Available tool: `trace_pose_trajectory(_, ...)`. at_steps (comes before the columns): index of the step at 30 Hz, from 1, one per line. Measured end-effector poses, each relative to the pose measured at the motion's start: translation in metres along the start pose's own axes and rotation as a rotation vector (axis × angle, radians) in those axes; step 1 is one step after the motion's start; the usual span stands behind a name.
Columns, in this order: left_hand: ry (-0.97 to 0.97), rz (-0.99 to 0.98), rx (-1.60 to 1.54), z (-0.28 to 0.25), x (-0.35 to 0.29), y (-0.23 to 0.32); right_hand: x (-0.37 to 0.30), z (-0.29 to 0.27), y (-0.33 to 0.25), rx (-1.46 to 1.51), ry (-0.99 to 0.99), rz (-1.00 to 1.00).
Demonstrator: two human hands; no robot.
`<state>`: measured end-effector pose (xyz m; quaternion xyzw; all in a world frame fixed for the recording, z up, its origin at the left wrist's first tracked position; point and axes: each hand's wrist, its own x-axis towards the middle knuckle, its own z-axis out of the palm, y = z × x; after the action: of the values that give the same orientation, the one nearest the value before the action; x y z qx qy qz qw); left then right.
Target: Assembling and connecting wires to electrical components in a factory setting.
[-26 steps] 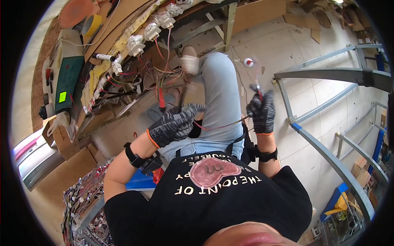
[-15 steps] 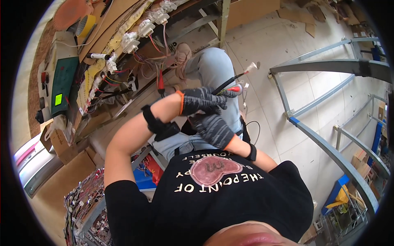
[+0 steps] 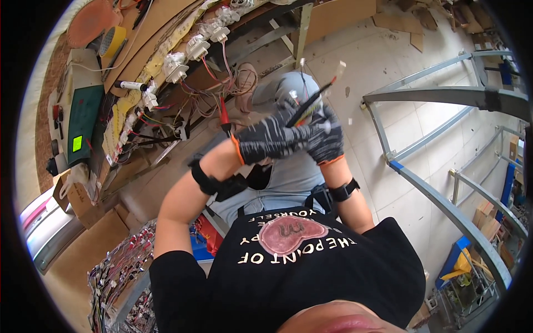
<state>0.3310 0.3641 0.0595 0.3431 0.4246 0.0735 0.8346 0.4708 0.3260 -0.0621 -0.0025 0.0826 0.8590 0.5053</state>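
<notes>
My gloved left hand (image 3: 275, 140) and gloved right hand (image 3: 326, 136) meet above my knee, closed around a wire harness (image 3: 308, 106). This bundle has a black sleeve, some red wires and small white connectors at its ends, the upper one pointing away to the right. Motion smears the fingers a little, and the part of the harness between the palms is hidden. Just left of my left hand hangs a red pointed clip (image 3: 224, 114) on a cable. Both gloves are grey and black with orange cuffs.
On the left, a bench edge carries a row of white connector sockets (image 3: 197, 47) with loose wires. Beyond them stand a green box with a lit display (image 3: 77, 143) and a yellow tape roll (image 3: 112, 40). A wire heap (image 3: 122, 272) lies lower left; metal frames (image 3: 438, 94) stand right.
My right hand has turned upward and moved right, opposite the left one. The harness has swung to a steeper angle, and its connector end is higher.
</notes>
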Motion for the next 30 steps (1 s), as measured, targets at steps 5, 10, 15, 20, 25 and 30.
trace_pose_trajectory(5, 0.349, 0.819, 0.614, -0.006, 0.049, -0.071, 0.051, -0.031, -0.049, -0.082, -0.129, -0.065)
trace_pose_trajectory(10, 0.445, 0.735, 0.632, -0.005, 0.039, -0.072, 0.091, 0.039, -0.042, -0.445, 0.431, -0.333)
trace_pose_trajectory(15, 0.433, 0.695, 0.397, 0.004, 0.030, -0.062, 0.126, 0.074, -0.069, -0.512, 0.481, -0.425)
trace_pose_trajectory(20, 0.404, 0.668, -0.342, 0.003, 0.045, -0.075, 0.141, 0.083, -0.089, -0.814, 0.379, -0.578)
trace_pose_trajectory(25, 0.455, 0.757, -0.966, 0.001, 0.061, -0.058, 0.146, 0.105, -0.098, -1.108, 0.391, -0.474)
trace_pose_trajectory(30, 0.650, 0.781, -0.293, 0.011, 0.058, -0.064, 0.149, 0.118, -0.092, -1.859, 0.430, -0.866)
